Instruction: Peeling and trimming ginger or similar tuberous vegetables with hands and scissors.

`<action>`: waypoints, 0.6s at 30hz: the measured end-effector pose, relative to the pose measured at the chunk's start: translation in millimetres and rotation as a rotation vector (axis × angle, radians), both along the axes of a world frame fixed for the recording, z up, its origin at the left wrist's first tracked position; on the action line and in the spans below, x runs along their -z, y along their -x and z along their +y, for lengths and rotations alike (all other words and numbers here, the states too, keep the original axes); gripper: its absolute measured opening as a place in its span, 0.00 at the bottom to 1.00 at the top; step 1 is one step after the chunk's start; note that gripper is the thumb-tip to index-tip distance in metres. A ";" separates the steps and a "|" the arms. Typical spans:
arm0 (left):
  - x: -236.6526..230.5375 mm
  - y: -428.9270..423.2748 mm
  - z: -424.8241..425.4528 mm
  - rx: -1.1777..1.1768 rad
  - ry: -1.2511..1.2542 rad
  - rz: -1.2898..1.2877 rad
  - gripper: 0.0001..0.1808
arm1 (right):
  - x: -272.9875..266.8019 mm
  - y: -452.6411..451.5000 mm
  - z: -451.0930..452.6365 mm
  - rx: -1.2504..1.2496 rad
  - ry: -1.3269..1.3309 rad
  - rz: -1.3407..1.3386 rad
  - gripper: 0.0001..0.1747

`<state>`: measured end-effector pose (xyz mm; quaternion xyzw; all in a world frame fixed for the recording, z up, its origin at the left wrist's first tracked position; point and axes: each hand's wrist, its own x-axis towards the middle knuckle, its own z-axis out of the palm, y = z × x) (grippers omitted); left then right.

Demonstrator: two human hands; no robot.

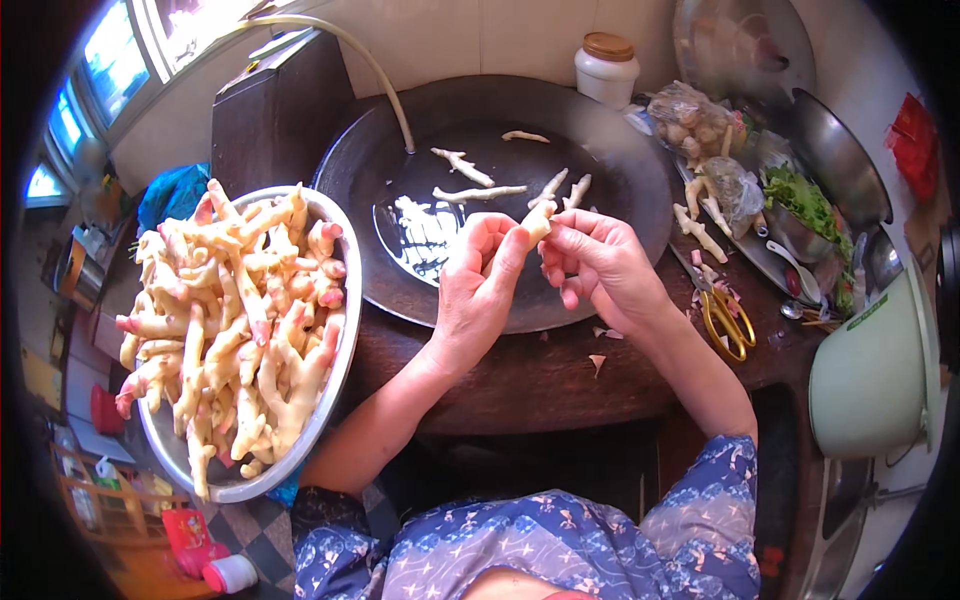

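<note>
My left hand grips a short piece of young ginger root between thumb and fingers, above the near part of a large dark wok. The fingertips of my right hand pinch the same piece near its upper right side. Behind my hands, several pale ginger pieces lie apart in the wok, which holds some water with a bright reflection. At the left, a metal basin is heaped with young ginger with pink tips.
Gold-handled scissors lie at the right among pink peelings. Beyond are a tray with bagged ginger and leafy greens, a green bucket and a white jar. A hose hangs into the wok.
</note>
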<state>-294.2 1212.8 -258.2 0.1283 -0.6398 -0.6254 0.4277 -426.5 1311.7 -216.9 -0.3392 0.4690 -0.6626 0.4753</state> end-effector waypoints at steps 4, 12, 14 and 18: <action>1.5 0.5 -0.8 0.033 -0.028 -0.001 0.10 | 2.0 2.9 -1.4 -0.004 0.013 -0.009 0.08; -12.9 0.8 -2.7 0.285 -0.526 -0.094 0.23 | 18.0 12.8 -2.3 0.040 -0.042 0.205 0.04; -14.4 -0.7 -6.2 0.346 -0.599 -0.062 0.23 | 26.8 15.7 -4.8 0.167 -0.049 0.385 0.03; -7.5 -6.1 -10.9 0.411 -0.689 -0.069 0.22 | 22.9 17.7 -2.4 0.308 0.201 0.358 0.04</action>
